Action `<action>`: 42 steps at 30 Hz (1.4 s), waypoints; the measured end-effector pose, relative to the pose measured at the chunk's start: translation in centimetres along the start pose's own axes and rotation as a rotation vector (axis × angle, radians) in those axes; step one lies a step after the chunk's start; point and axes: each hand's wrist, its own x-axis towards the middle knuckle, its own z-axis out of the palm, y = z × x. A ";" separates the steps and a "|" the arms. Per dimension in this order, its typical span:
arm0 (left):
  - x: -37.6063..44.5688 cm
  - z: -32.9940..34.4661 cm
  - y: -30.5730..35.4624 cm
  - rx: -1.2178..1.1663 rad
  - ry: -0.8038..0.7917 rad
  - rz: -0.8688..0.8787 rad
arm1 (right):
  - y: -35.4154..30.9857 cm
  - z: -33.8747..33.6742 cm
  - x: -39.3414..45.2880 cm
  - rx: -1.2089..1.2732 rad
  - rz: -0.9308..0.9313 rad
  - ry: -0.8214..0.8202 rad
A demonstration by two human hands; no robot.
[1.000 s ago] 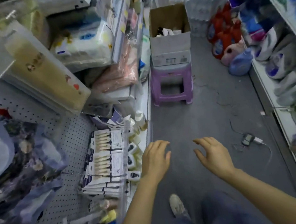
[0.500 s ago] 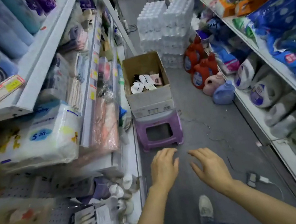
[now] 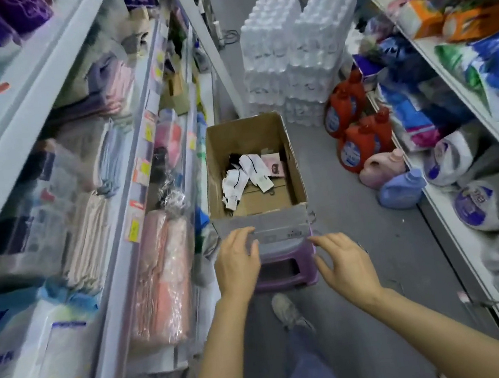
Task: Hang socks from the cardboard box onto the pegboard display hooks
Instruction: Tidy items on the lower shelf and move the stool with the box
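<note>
A: What is seen nearest, taking the cardboard box (image 3: 260,219) as the landmark?

B: Short of the box, a shoe (image 3: 286,309) and a trouser leg are seen on the grey floor (image 3: 339,208). Just before the box's near wall, two bare hands are held out. The left hand (image 3: 237,265) is spread flat, fingers loosely apart, its fingertips overlapping the box's near lower edge; nothing is held in its grip. The right hand (image 3: 343,260) is likewise opened and empty, its fingertips near the box's near right corner.

A: And the box itself?

B: It is set on a purple plastic stool (image 3: 287,266), top open. Inside, toward the far left of its bottom, white socks (image 3: 246,178) with paper bands are piled, with a dark pair and a pink-carded pair beside them.

A: What lies around it?

B: Left of the box, shelves of folded towels (image 3: 158,280) in plastic are seen. Right of it, red detergent jugs (image 3: 359,139) and a blue bottle (image 3: 400,189) stand on the floor. Beyond the box, shrink-wrapped packs of water bottles (image 3: 296,46) are stacked.
</note>
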 end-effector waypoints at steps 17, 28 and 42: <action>24.8 13.9 -8.8 0.761 -0.968 -0.119 | 2.6 8.4 24.2 -0.029 -0.009 -0.138; 27.9 19.8 -11.1 0.484 -0.671 -0.643 | 7.5 16.5 31.8 -0.207 0.223 -0.744; 28.1 17.3 -8.6 0.344 -0.413 -0.407 | 12.2 26.4 39.0 0.222 1.053 -0.664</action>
